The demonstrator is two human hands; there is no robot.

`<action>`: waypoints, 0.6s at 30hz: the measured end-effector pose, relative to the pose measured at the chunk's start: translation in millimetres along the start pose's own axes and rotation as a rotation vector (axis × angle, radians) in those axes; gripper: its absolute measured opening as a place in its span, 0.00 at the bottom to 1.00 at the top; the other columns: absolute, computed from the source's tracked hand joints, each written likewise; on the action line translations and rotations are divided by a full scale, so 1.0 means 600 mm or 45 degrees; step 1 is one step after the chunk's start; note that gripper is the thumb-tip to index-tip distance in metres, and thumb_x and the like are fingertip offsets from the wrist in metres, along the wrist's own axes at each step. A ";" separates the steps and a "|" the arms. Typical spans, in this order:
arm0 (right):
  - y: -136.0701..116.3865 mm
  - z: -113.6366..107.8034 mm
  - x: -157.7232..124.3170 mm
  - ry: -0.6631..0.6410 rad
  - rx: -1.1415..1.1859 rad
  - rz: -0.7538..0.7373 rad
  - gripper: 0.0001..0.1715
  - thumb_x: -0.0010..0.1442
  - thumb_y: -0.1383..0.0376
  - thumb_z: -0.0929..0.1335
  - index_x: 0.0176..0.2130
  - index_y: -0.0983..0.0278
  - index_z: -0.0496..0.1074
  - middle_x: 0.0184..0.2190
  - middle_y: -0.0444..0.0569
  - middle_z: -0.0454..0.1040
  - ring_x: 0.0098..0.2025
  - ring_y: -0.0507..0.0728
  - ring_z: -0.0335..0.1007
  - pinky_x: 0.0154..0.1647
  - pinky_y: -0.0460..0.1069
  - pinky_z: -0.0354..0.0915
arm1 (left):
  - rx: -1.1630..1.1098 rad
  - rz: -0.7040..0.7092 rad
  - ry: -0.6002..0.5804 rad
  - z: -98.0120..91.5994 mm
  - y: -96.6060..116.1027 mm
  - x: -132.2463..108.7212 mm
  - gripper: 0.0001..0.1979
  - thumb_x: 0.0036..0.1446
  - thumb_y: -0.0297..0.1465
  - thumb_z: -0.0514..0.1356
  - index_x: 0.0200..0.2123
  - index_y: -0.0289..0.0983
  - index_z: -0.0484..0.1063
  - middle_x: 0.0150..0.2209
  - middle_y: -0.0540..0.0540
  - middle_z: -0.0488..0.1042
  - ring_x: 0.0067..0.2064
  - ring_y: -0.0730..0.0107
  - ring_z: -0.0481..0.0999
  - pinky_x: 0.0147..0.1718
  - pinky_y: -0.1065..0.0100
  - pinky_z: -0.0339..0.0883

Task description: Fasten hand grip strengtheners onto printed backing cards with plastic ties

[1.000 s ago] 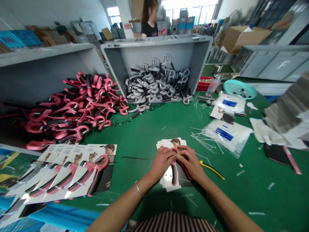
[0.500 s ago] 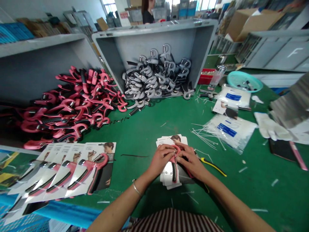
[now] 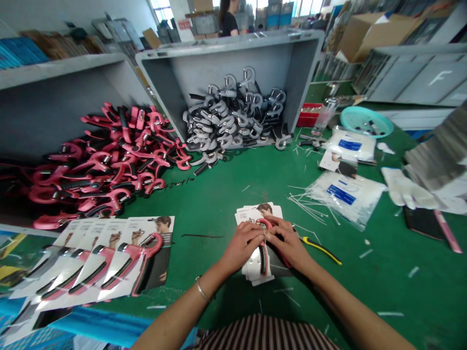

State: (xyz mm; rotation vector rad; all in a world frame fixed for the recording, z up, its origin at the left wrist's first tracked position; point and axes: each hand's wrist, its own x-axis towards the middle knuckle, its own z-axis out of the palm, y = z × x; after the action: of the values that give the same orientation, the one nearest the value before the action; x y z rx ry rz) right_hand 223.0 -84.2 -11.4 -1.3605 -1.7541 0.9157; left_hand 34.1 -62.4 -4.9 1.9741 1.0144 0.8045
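Observation:
A red and black hand grip strengthener (image 3: 263, 261) lies on a stack of printed cards (image 3: 241, 215) in front of me. My left hand (image 3: 241, 244) is closed on its upper left part. My right hand (image 3: 291, 243) closes on it from the right. Thumbs and fingertips meet near the grip's spring end. Whatever they pinch between them is hidden. Beside my right hand, pliers with yellow and black handles (image 3: 323, 250) lie partly covered. To the left, several cards with hand grips attached (image 3: 151, 248) overlap in a row.
Red hand grips (image 3: 118, 160) fill a grey bin at left; grey ones (image 3: 226, 121) spill from another crate (image 3: 233, 46). White cable ties (image 3: 308, 206), plastic bags (image 3: 346, 194), a glove (image 3: 404, 187) and a turquoise dish (image 3: 350, 114) lie at right. A person (image 3: 228, 22) stands behind.
My left thumb and fingertips have shifted slightly towards my right hand, over the middle of the hand grip. The camera view has moved a little; the cards and grip stay in place.

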 end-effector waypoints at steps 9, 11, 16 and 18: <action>0.010 0.011 0.001 0.063 0.053 -0.018 0.06 0.64 0.62 0.65 0.41 0.58 0.71 0.56 0.51 0.69 0.60 0.61 0.61 0.61 0.61 0.54 | 0.323 0.000 0.245 0.015 0.053 0.006 0.07 0.63 0.30 0.57 0.34 0.39 0.75 0.37 0.47 0.76 0.44 0.61 0.71 0.47 0.58 0.60; 0.010 0.017 0.001 0.125 0.070 0.010 0.07 0.63 0.63 0.65 0.42 0.58 0.71 0.56 0.52 0.69 0.60 0.61 0.61 0.60 0.61 0.55 | 0.454 0.123 0.179 0.036 0.054 -0.013 0.09 0.64 0.29 0.54 0.34 0.38 0.74 0.38 0.44 0.75 0.44 0.60 0.69 0.47 0.57 0.60; 0.006 0.033 0.005 0.192 0.002 -0.016 0.05 0.61 0.65 0.66 0.39 0.59 0.71 0.53 0.52 0.72 0.58 0.62 0.63 0.59 0.62 0.55 | 0.828 0.398 -0.157 0.079 0.028 -0.069 0.11 0.64 0.25 0.51 0.33 0.35 0.72 0.34 0.41 0.72 0.40 0.58 0.69 0.46 0.54 0.61; 0.003 0.032 0.007 0.208 -0.019 -0.019 0.04 0.61 0.64 0.66 0.37 0.59 0.71 0.52 0.51 0.72 0.57 0.62 0.64 0.59 0.62 0.55 | 0.887 0.439 -0.221 0.081 0.028 -0.082 0.10 0.63 0.25 0.52 0.33 0.35 0.72 0.34 0.42 0.72 0.41 0.58 0.69 0.46 0.55 0.62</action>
State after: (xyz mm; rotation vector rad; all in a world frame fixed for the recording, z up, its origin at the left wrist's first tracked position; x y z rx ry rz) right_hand 206.4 -81.8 -21.8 -1.3894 -1.6474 0.7623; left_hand 54.7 -127.2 -24.7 2.8154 0.9365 0.4637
